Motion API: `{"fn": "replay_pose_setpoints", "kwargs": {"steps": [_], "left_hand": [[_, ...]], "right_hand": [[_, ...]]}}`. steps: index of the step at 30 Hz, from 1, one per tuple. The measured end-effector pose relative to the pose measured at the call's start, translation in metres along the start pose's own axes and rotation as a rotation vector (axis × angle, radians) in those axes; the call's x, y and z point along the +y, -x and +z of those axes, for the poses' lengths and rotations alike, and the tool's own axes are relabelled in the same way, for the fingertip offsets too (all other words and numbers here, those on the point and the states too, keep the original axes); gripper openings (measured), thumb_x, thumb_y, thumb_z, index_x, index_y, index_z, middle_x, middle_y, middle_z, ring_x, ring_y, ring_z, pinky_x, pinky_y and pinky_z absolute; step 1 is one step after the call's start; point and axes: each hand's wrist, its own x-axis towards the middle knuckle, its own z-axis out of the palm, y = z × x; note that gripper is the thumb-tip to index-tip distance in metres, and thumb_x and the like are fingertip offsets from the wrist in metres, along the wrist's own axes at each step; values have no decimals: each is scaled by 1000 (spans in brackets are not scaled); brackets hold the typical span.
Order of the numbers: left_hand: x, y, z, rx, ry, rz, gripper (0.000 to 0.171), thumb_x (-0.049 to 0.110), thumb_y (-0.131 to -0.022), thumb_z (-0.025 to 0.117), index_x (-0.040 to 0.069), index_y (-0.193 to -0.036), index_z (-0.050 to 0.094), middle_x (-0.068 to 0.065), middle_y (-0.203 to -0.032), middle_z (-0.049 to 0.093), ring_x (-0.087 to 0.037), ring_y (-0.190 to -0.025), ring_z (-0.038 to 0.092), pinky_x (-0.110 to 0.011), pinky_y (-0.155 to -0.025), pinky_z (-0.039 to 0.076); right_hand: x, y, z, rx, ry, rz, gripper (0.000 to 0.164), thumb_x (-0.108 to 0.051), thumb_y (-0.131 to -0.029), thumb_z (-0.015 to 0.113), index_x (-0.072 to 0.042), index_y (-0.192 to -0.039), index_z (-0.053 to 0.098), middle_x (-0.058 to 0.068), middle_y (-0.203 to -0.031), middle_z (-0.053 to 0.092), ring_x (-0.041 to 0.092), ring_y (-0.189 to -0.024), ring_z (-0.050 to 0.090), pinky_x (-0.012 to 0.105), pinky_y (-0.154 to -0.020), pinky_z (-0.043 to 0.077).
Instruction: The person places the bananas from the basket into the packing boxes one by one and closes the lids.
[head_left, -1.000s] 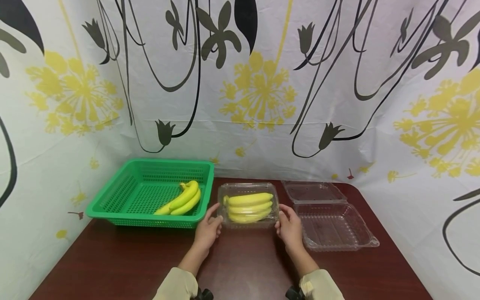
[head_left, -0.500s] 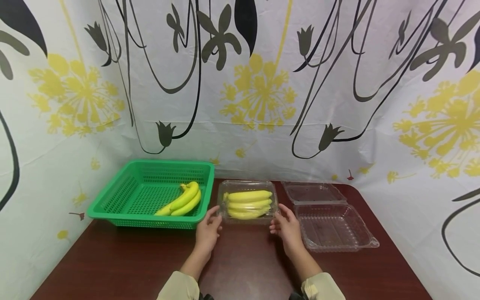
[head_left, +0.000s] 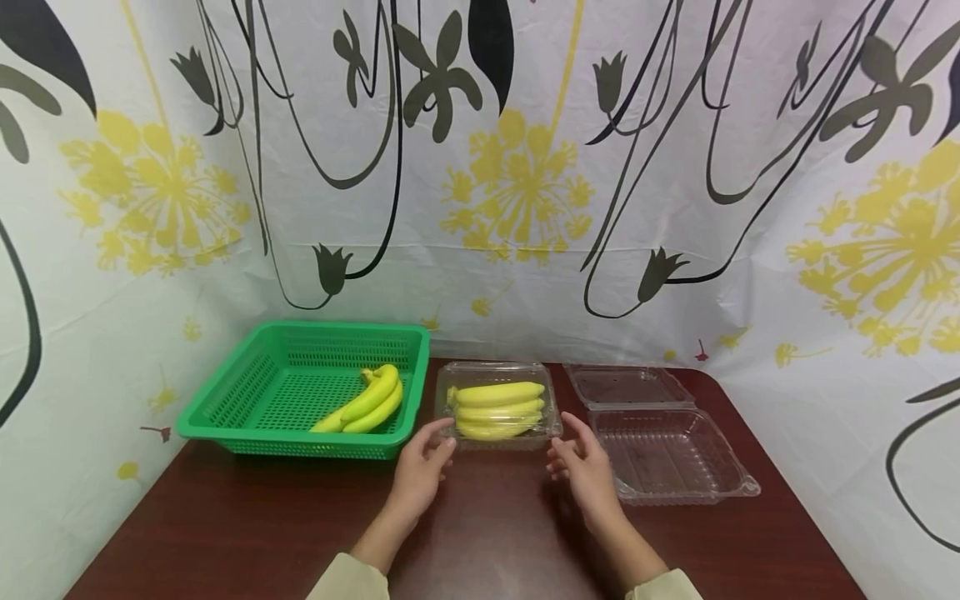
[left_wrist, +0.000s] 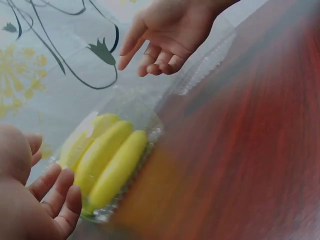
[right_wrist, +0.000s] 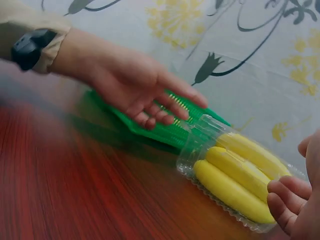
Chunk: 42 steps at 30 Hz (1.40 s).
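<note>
A lidded clear plastic container (head_left: pixel 444 385) stands at the back middle of the table with yellow bananas (head_left: pixel 498 408) inside. My left hand (head_left: pixel 420 471) is at its front left corner, fingers loosely extended and gripping nothing. By the front right corner is my right hand (head_left: pixel 588 475), its fingers relaxed and slightly bent. In the left wrist view, the right hand (left_wrist: pixel 175 27) hovers apart from the container, palm facing inward. The right wrist view shows the left hand (right_wrist: pixel 127 77) with fingertips near the container's end.
A green plastic basket (head_left: pixel 300 442) with a bunch of bananas (head_left: pixel 371 400) stands at left, close beside the container. To the right lies a second clear container (head_left: pixel 667 458) with its lid (head_left: pixel 630 385) folded open toward the back. Patterned cloth (head_left: pixel 480 317) hangs behind the table (head_left: pixel 487 533).
The banana container has shifted slightly back. Both hands have let go at its sides; they have drawn a little toward the front, and the left one has moved right.
</note>
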Motion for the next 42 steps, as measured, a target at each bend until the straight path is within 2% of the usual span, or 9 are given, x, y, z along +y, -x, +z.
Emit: {"fn": "replay_pose_setpoints", "kwargs": {"steps": [3,5,10,14,18,23,28,34,42], "left_hand": [[9,1,-8,-42,-67,94,34,18,-97,61,13,-131,58,-10,-99,60,-33,-83,61,-41,-64,55],[17,2,-14,-71,-102,143,34,17,-97,61,16,-131,58,-8,-102,61,-29,-84,60,-42,-65,55],[38,1,-27,-116,-188,241,38,16,-97,62,21,-133,56,-3,-109,61,-17,-92,59,-34,-74,53],[48,-5,-39,-107,-244,314,41,15,-95,65,21,-135,56,-2,-111,60,-15,-94,59,-36,-78,52],[52,-11,-53,-105,-279,345,45,14,-94,65,20,-137,54,-5,-117,57,-19,-98,60,-40,-81,52],[54,-19,-73,-112,-362,404,48,15,-93,67,17,-139,52,-12,-123,55,-29,-103,59,-46,-82,52],[54,-29,-93,-98,-469,451,51,13,-90,71,14,-138,53,-11,-127,53,-29,-104,57,-50,-81,51],[49,-41,-110,-93,-560,419,55,14,-88,73,12,-139,52,-17,-129,51,-37,-110,54,-53,-85,48],[41,-50,-125,-128,-695,386,69,18,-84,78,9,-144,46,-20,-133,49,-39,-115,50,-54,-88,45]], "right_hand": [[-2,1,-3,-4,134,-115,48,-8,-96,61,-10,-142,47,24,-90,62,32,-68,65,35,-62,56],[-2,0,-6,7,224,-212,50,-8,-94,64,-13,-142,48,19,-88,64,31,-67,66,34,-61,56],[-3,-5,-16,67,409,-450,55,-5,-89,70,-17,-139,52,0,-84,64,17,-66,63,27,-58,51],[-6,-11,-26,94,533,-574,62,-4,-84,75,-16,-140,52,-3,-86,63,11,-71,59,28,-60,48],[-9,-16,-36,77,611,-620,67,-4,-83,76,-16,-143,48,2,-91,63,14,-74,60,34,-60,52],[-10,-20,-51,59,692,-632,71,-6,-83,77,-16,-145,45,10,-98,63,20,-77,63,38,-61,55],[-11,-25,-67,74,830,-706,74,-12,-81,78,-18,-147,44,8,-98,61,20,-80,64,41,-64,53],[-12,-35,-87,63,1011,-871,83,-18,-77,81,-15,-149,41,12,-105,60,30,-87,60,49,-71,50],[-14,-45,-110,61,1095,-837,89,-24,-73,84,-14,-149,40,21,-117,57,41,-98,58,58,-80,46]]}}
